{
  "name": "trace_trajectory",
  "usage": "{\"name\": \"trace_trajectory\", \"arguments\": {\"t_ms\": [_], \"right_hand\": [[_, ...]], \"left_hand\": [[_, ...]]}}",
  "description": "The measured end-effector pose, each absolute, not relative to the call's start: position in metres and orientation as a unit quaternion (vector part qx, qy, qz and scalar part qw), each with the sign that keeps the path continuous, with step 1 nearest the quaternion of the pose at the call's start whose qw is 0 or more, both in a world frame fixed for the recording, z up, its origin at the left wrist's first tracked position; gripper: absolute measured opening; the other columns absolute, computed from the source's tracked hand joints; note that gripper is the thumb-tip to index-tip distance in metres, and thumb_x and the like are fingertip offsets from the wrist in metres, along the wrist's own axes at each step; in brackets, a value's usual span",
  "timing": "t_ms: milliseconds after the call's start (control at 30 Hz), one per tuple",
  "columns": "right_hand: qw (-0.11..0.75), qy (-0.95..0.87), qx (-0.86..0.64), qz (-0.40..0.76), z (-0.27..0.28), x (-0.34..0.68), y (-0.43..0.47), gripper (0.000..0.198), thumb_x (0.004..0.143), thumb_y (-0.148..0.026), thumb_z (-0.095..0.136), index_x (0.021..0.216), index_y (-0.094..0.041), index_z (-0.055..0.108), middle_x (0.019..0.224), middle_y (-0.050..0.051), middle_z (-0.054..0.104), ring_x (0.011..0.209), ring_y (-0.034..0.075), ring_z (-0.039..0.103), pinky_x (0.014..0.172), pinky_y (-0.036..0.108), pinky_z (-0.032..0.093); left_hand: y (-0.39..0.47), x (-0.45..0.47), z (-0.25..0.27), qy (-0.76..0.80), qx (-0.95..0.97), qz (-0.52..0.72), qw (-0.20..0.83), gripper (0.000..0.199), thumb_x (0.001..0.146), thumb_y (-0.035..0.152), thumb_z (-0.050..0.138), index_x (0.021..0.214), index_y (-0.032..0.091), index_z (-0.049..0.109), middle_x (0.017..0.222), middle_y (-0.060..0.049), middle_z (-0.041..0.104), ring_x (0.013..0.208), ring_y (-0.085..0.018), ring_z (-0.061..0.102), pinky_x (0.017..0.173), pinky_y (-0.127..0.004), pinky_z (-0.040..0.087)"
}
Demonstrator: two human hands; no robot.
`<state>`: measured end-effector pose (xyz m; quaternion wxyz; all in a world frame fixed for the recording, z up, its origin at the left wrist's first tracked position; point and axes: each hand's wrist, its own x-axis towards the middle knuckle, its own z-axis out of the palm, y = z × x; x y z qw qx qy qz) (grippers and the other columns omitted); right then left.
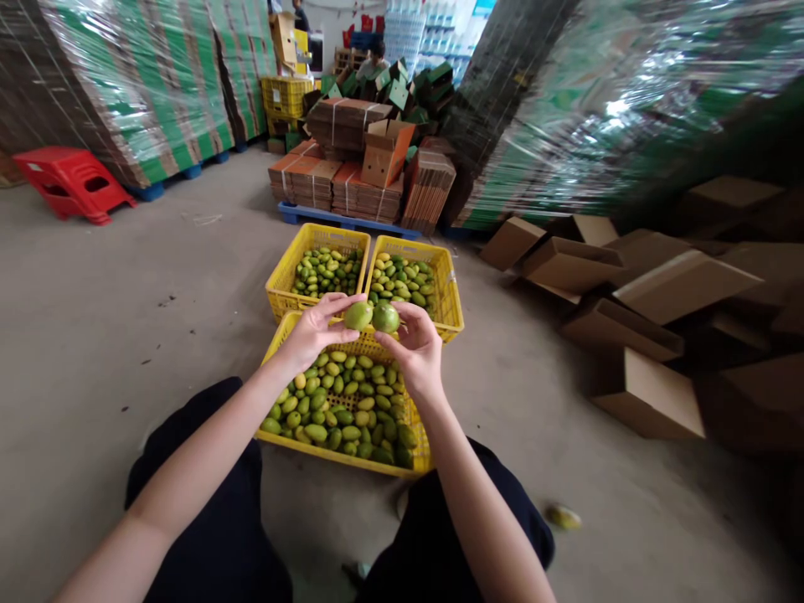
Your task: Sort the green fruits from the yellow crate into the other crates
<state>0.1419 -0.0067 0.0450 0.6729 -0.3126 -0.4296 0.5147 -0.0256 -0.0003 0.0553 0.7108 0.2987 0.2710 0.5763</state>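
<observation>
Over the crates I hold up two oval green fruits that look like small mangoes, side by side. My left hand [320,330] pinches the lighter, yellowish-green fruit [358,316] between thumb and fingers. In my right hand [414,343] is the darker green fruit [385,317], gripped the same way. Below them, the near yellow crate [342,459] holds many loose green and yellowish fruits [352,434], with part of its slatted bottom showing. Behind it stand a left yellow crate [282,293] and a right yellow crate [449,293], both with similar fruit; my hands cover part of their near edges.
One fruit [564,517] lies on the floor at right. Open cardboard boxes [653,394] are heaped on the right. Flattened cartons [370,197] sit on a blue pallet [314,216] behind the crates. A red stool [75,184] stands left; a person [375,60] is in the background.
</observation>
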Motion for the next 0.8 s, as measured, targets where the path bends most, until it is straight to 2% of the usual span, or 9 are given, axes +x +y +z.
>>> {"name": "trace_trajectory", "arguments": {"t_ms": [167,300,433,533,633,700,800], "right_hand": [[0.657,-0.395,-0.309,0.563,0.044,0.142,-0.005,0.037,0.066,-0.007,0.077,0.098,-0.023,0.069,0.098,-0.001,0.072,0.088,0.013,0.065,0.083,0.026,0.051],[0.628,-0.364,-0.301,0.618,0.038,0.144,0.001,0.025,0.070,-0.019,0.075,0.094,-0.023,0.069,0.092,-0.001,0.073,0.082,0.012,0.066,0.077,0.025,0.053],[0.610,-0.363,-0.309,0.633,0.032,0.144,0.005,0.029,0.070,-0.028,0.077,0.098,-0.024,0.070,0.099,0.000,0.073,0.091,0.016,0.067,0.083,0.029,0.053],[0.586,-0.396,-0.325,0.627,0.029,0.141,0.005,0.032,0.071,-0.036,0.077,0.100,-0.026,0.070,0.103,0.001,0.073,0.099,0.020,0.066,0.090,0.034,0.051],[0.575,-0.442,-0.346,0.595,0.026,0.137,0.003,0.036,0.066,-0.036,0.081,0.099,-0.026,0.070,0.104,0.000,0.073,0.101,0.021,0.065,0.095,0.035,0.048],[0.578,-0.457,-0.358,0.574,0.023,0.134,0.003,0.035,0.065,-0.035,0.082,0.096,-0.025,0.070,0.099,-0.001,0.073,0.095,0.019,0.064,0.092,0.033,0.048],[0.587,-0.437,-0.367,0.575,0.020,0.132,0.005,0.033,0.067,-0.039,0.080,0.092,-0.024,0.066,0.089,-0.003,0.070,0.082,0.016,0.064,0.080,0.030,0.051]], "left_hand": [[0.002,-0.024,0.059,0.277,0.314,0.556,0.718,0.048,0.069,-0.009,0.063,0.106,0.019,0.073,0.104,-0.007,0.072,0.097,-0.017,0.069,0.084,-0.022,0.055],[0.006,-0.021,0.059,0.311,0.260,0.564,0.719,0.025,0.079,0.000,0.059,0.094,0.013,0.074,0.098,-0.009,0.074,0.096,-0.019,0.069,0.086,-0.027,0.056],[0.007,-0.019,0.056,0.337,0.276,0.556,0.707,0.013,0.082,0.010,0.063,0.087,0.011,0.075,0.097,-0.009,0.075,0.101,-0.020,0.067,0.097,-0.035,0.052],[0.006,-0.019,0.050,0.344,0.363,0.524,0.689,0.020,0.078,0.019,0.071,0.097,0.013,0.076,0.109,-0.009,0.073,0.111,-0.022,0.063,0.104,-0.038,0.046],[0.007,-0.021,0.045,0.355,0.392,0.502,0.684,0.027,0.076,0.021,0.074,0.103,0.016,0.075,0.114,-0.008,0.071,0.113,-0.023,0.062,0.105,-0.039,0.045],[0.009,-0.022,0.042,0.358,0.385,0.503,0.686,0.032,0.078,0.020,0.072,0.110,0.018,0.072,0.114,-0.008,0.071,0.112,-0.022,0.063,0.104,-0.039,0.045],[0.010,-0.023,0.041,0.367,0.363,0.508,0.689,0.035,0.079,0.017,0.069,0.114,0.020,0.071,0.112,-0.008,0.072,0.109,-0.021,0.064,0.103,-0.038,0.045]]}}
